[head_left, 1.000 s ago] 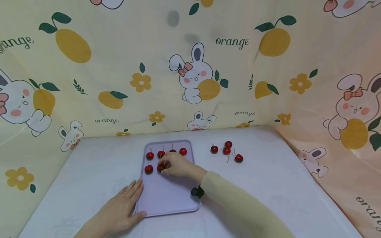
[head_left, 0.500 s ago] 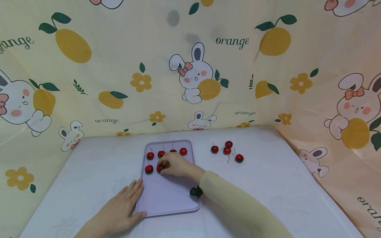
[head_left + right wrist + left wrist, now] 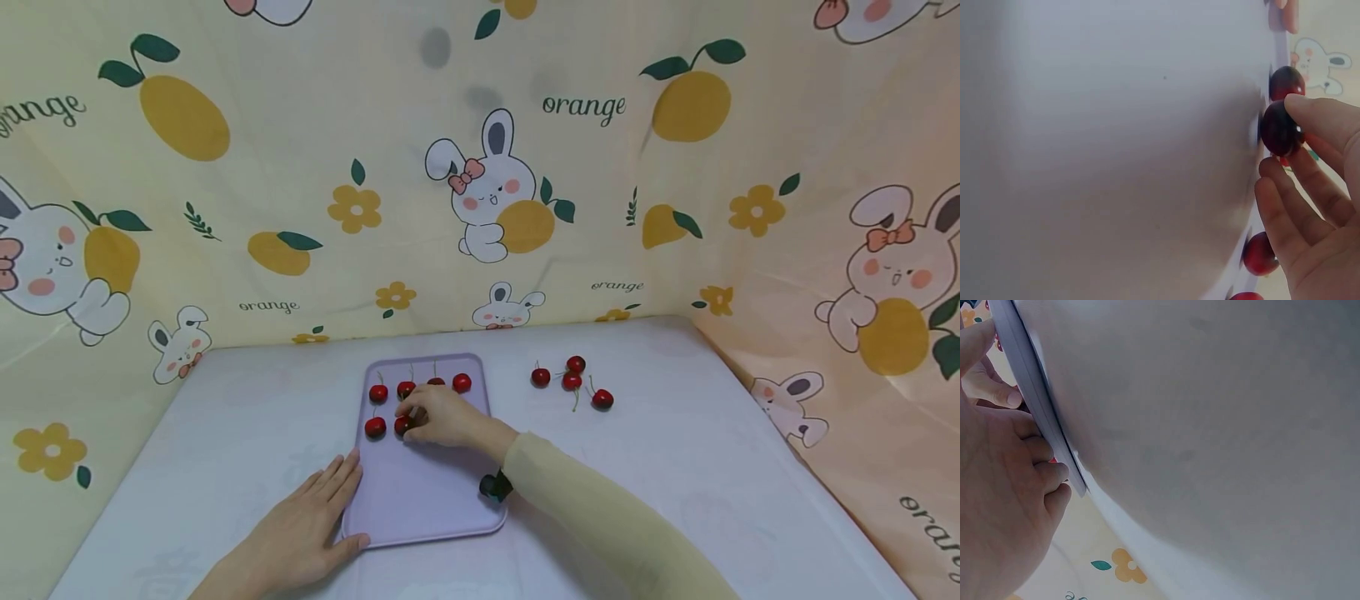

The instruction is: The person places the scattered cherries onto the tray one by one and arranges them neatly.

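Observation:
On the lilac tray (image 3: 427, 500), my right hand (image 3: 450, 415) pinches a dark red cherry (image 3: 402, 426) between thumb and fingers. The right wrist view shows this cherry (image 3: 1279, 129) at the tray surface, under the thumb tip. Just left of it sits another cherry (image 3: 375, 427). A back row of cherries (image 3: 378, 393) lies along the tray's far side, partly covered by the right hand. My left hand (image 3: 300, 521) rests at the tray's near left side, fingers along the left rim and thumb at the front edge. In the left wrist view, its fingers touch the tray rim (image 3: 1038, 394).
Several loose cherries (image 3: 572, 381) with stems lie on the white tabletop (image 3: 637, 467) right of the tray. A small dark device (image 3: 495, 485) hangs below the right wrist, over the tray's right rim. A patterned cloth (image 3: 405, 275) stands behind and beside the table.
My right hand has shifted very slightly left with the pinched cherry, then held still. The left hand and the tray stay in place.

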Demonstrator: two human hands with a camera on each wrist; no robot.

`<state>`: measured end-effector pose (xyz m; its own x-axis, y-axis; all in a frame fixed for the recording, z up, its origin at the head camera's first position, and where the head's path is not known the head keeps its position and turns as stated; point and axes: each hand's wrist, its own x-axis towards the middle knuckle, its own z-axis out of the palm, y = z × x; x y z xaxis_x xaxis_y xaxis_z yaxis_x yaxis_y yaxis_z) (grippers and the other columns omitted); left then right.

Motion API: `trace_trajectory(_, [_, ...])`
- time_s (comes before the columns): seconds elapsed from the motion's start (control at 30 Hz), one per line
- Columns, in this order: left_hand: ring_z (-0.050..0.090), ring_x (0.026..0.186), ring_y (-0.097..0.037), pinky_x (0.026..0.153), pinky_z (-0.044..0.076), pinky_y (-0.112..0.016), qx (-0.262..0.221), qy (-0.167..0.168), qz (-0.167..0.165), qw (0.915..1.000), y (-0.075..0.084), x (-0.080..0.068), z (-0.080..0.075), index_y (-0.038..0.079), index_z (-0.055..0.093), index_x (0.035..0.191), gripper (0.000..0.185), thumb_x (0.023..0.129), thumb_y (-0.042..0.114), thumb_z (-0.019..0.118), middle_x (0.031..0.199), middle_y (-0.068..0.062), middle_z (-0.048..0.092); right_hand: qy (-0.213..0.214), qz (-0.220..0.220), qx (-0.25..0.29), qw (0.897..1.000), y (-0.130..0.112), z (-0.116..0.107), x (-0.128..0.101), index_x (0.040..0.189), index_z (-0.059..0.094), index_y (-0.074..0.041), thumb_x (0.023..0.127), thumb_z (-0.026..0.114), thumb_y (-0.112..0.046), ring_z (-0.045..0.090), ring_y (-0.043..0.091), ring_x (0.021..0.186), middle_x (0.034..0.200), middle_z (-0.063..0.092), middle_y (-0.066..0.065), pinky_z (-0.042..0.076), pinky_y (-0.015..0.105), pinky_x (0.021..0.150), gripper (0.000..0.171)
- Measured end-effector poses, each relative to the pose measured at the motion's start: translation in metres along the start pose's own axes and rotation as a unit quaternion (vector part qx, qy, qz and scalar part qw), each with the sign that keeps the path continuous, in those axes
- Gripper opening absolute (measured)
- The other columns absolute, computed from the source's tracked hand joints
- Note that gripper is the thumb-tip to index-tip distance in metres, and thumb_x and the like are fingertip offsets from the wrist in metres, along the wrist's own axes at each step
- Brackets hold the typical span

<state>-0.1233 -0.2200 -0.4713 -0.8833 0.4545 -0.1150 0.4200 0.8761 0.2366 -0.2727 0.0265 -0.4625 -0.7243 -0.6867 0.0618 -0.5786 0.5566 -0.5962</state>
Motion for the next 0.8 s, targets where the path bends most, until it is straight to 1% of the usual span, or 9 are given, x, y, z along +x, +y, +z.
trace_trajectory(0.17, [0.030,0.154,-0.041,0.122,0.030,-0.058,0.006,0.015,0.012,0.9998,0.000,-0.001,0.001,-0.003,0.044,0.155,0.093,0.096,0.067,0.057,0.166,-0.019,0.033,0.011,0.011,-0.001,1.000,0.001,-0.003,-0.004,0.124,0.076,-0.016,0.090,0.084,-0.020,0.066,0.006,0.098,0.122,0.068,-0.002,0.054,0.015,0.083,0.035])
trace_trajectory(0.33, [0.032,0.153,-0.041,0.121,0.032,-0.058,0.014,0.028,0.019,0.9993,0.000,-0.002,0.002,-0.004,0.044,0.154,0.093,0.096,0.067,0.058,0.166,-0.020,0.035,0.029,0.013,0.012,0.999,0.002,-0.009,-0.008,0.123,0.076,-0.016,0.090,0.084,-0.021,0.067,0.012,0.103,0.119,0.069,-0.001,0.054,0.018,0.085,0.034])
trace_trajectory(0.53, [0.031,0.153,-0.041,0.121,0.032,-0.059,0.010,0.022,0.016,0.9996,0.000,-0.002,0.002,-0.004,0.044,0.155,0.093,0.096,0.067,0.057,0.166,-0.020,0.034,0.051,0.005,0.048,0.998,0.010,-0.021,-0.018,0.124,0.074,-0.009,0.090,0.083,-0.015,0.066,0.019,0.107,0.120,0.071,0.006,0.055,0.023,0.088,0.035])
trace_trajectory(0.67, [0.030,0.154,-0.040,0.122,0.030,-0.059,0.005,0.012,0.006,0.9999,0.000,-0.001,0.002,-0.003,0.043,0.156,0.094,0.095,0.068,0.057,0.167,-0.019,0.033,0.078,0.011,0.061,0.995,0.021,-0.029,-0.028,0.123,0.074,-0.006,0.091,0.082,-0.012,0.067,0.020,0.106,0.120,0.071,0.007,0.057,0.026,0.089,0.034])
trace_trajectory(0.73, [0.029,0.154,-0.040,0.122,0.030,-0.058,0.005,0.010,0.004,0.9999,0.000,-0.001,0.002,-0.003,0.043,0.156,0.094,0.095,0.067,0.058,0.167,-0.018,0.033,0.093,0.019,0.072,0.993,0.027,-0.033,-0.033,0.123,0.074,-0.004,0.091,0.081,-0.010,0.068,0.022,0.107,0.120,0.070,0.007,0.058,0.030,0.091,0.033])
trace_trajectory(0.8, [0.029,0.154,-0.040,0.122,0.030,-0.059,0.003,0.010,0.004,0.9999,0.000,-0.001,0.002,-0.002,0.042,0.156,0.094,0.095,0.068,0.058,0.167,-0.018,0.033,0.107,0.025,0.081,0.991,0.033,-0.038,-0.039,0.122,0.074,-0.003,0.091,0.081,-0.008,0.068,0.025,0.106,0.120,0.070,0.009,0.059,0.036,0.091,0.033])
